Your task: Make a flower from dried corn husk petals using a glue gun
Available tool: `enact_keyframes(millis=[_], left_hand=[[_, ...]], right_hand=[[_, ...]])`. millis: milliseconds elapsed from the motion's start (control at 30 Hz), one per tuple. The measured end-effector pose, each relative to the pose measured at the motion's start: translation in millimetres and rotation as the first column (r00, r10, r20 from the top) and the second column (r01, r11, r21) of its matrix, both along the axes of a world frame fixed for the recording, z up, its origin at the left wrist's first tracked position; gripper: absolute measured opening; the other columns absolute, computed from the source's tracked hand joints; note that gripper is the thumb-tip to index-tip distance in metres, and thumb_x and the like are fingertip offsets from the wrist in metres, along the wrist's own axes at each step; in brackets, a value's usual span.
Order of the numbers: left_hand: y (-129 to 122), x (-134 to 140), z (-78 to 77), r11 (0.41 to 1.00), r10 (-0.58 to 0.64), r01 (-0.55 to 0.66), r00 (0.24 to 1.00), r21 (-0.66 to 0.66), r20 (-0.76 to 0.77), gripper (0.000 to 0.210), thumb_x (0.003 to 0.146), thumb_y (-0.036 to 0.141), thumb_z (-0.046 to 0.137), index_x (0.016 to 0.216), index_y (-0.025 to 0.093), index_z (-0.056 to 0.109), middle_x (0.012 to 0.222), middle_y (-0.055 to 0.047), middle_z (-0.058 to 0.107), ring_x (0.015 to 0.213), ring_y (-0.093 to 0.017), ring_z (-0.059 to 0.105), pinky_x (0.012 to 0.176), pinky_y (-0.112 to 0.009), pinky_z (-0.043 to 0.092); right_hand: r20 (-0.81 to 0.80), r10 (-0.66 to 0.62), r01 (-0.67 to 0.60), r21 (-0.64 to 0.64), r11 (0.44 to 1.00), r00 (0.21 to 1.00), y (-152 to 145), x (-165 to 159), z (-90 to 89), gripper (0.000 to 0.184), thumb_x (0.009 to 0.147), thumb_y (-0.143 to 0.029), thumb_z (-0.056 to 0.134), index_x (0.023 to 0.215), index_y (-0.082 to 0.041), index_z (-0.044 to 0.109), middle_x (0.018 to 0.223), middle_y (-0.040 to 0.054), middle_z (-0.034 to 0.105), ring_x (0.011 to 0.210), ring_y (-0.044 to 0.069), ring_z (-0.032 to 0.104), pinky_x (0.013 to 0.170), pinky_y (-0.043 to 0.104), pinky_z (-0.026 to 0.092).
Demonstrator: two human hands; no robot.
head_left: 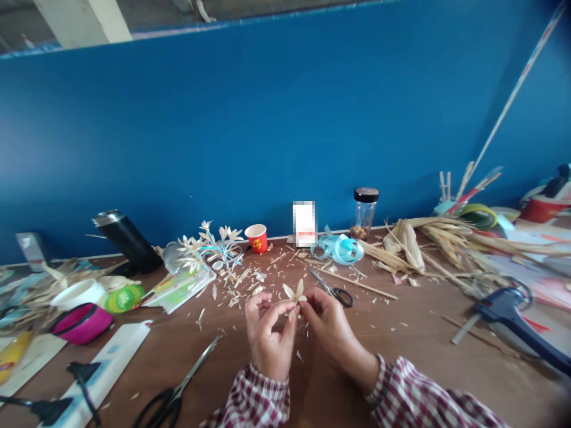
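A small pale corn-husk flower with pointed petals is held up over the middle of the table. My left hand pinches it from the left between thumb and forefinger. From the right, my right hand pinches the flower's other side, its fingertips close to the left ones. The flower's base is partly hidden by the fingers. Just behind my right hand lies a small pair of dark-handled scissors. Larger black-handled scissors lie to the left of my left forearm, blades pointing away.
Husk scraps are strewn across the brown table. Finished-looking husk flowers, a red paper cup, blue ribbon and a lidded jar line the back. A glue gun lies right, a power strip left.
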State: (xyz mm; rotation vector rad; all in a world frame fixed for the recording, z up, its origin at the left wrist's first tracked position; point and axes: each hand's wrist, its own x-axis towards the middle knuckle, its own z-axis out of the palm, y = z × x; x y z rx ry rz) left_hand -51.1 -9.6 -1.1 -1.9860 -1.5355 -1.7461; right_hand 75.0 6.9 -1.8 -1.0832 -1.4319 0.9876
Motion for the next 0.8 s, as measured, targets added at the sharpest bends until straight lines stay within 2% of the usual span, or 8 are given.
enact_keyframes(millis=[133,300,533,800], left_hand=[[0.3,1.2,0.6,1.000,0.015,-0.015,1.000,0.013,0.003,0.006,0.073,0.022,0.068,0.079,0.020,0.069,0.109,-0.009,0.049,0.102,-0.023,0.052,0.082,-0.037,0.049],[2.7,-0.5,-1.6,1.000,0.007,-0.006,1.000,0.008,-0.018,0.010,0.075,0.019,0.066,0.084,0.022,0.070,0.108,-0.008,0.052,0.098,-0.021,0.055,0.080,-0.038,0.050],[4.2,-2.9,-0.4,0.994,0.080,-0.069,0.988,0.081,-0.132,0.004,0.072,0.018,0.069,0.074,0.021,0.069,0.102,-0.009,0.055,0.096,-0.023,0.053,0.081,-0.041,0.047],[0.8,-1.4,1.7,0.993,0.096,-0.078,0.973,0.092,-0.209,0.007,0.073,0.014,0.067,0.077,0.019,0.070,0.101,-0.010,0.056,0.098,-0.024,0.052,0.084,-0.040,0.044]], right_hand=[[0.030,0.001,-0.002,0.025,1.000,1.000,-1.2,-0.5,0.1,0.016,0.083,-0.028,0.053,0.073,-0.016,0.055,0.065,-0.0015,0.053,0.060,0.011,0.044,0.056,0.022,0.037],[0.015,-0.001,0.001,0.005,1.000,1.000,-1.3,-0.8,2.8,0.016,0.083,-0.028,0.052,0.074,-0.016,0.057,0.066,0.0000,0.056,0.060,0.012,0.046,0.055,0.022,0.038],[-0.106,0.073,-0.080,-0.057,0.995,0.992,-2.6,-3.0,0.2,0.018,0.082,-0.032,0.054,0.080,-0.016,0.060,0.070,0.0017,0.060,0.061,0.013,0.049,0.056,0.023,0.040],[-0.137,0.019,-0.033,-0.099,0.995,0.990,-4.7,-4.0,0.5,0.015,0.079,-0.030,0.058,0.073,-0.016,0.060,0.064,-0.0003,0.058,0.059,0.012,0.048,0.054,0.022,0.038]])
